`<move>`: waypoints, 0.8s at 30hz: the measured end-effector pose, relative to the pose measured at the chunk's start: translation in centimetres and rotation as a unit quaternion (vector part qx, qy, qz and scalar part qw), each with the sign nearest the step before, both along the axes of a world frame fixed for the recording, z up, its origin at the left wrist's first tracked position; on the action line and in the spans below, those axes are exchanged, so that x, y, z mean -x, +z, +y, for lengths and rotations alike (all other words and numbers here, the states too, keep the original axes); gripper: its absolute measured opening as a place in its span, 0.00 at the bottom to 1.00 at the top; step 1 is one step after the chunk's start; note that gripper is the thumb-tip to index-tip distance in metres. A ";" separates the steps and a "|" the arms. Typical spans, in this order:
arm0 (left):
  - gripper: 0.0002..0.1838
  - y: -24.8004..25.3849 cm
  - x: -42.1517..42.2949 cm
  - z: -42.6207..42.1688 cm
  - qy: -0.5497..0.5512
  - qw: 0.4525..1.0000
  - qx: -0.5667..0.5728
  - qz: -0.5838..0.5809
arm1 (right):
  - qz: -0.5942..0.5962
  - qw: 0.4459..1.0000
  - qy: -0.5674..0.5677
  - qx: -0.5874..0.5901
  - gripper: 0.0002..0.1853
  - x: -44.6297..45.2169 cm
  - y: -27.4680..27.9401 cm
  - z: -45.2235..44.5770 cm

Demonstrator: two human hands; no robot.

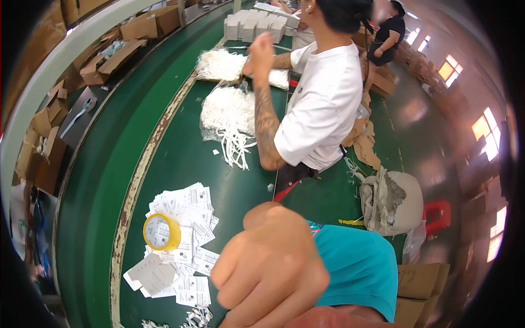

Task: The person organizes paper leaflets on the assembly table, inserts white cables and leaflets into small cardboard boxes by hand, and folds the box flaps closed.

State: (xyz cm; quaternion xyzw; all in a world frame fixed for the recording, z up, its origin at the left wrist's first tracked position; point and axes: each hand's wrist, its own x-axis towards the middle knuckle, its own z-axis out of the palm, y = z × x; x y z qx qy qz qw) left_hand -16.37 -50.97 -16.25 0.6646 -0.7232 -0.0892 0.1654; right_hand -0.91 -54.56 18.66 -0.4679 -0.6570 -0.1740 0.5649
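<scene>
My right hand [270, 268] is raised close to the camera, its fingers curled into a fist. Whatever it may hold is hidden behind the fingers. A teal sleeve [355, 268] shows behind it. Left of the hand, printed paper leaflets [191, 202] lie in a loose heap on the green work surface [164, 164]. On the heap rest a yellow-rimmed roll of tape [176, 234] and a grey piece of card [153, 276]. White cables [198, 316] lie below, at the bottom edge. My left hand is out of view.
A co-worker in a white shirt [328, 104] stands ahead beside bagged white cables [229, 112] and stacked white boxes [254, 27]. A green conveyor belt [98, 180] runs along the left, past open cartons [112, 60]. A grey sack [404, 202] stands at right.
</scene>
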 end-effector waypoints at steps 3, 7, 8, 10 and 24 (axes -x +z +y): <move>0.09 -0.1 0.6 0.3 0.024 1.000 -0.005 0.010 | -0.102 0.995 -0.022 -0.007 0.11 -1.0 1.2 -0.3; 0.09 0.1 0.8 0.5 0.071 0.997 -0.008 0.020 | -0.054 0.998 -0.009 -0.015 0.14 -1.1 1.1 -1.1; 0.09 0.2 0.6 0.8 0.098 0.995 -0.011 0.022 | -0.051 0.998 0.019 -0.020 0.14 -1.4 0.6 -0.5; 0.09 0.1 0.2 1.4 0.166 0.986 -0.024 0.027 | -0.071 0.985 -0.033 -0.156 0.10 -1.6 -0.7 1.3; 0.09 1.4 -5.0 4.3 0.292 0.955 -0.029 -0.033 | 0.127 0.975 0.172 0.066 0.13 -3.6 -0.3 -0.1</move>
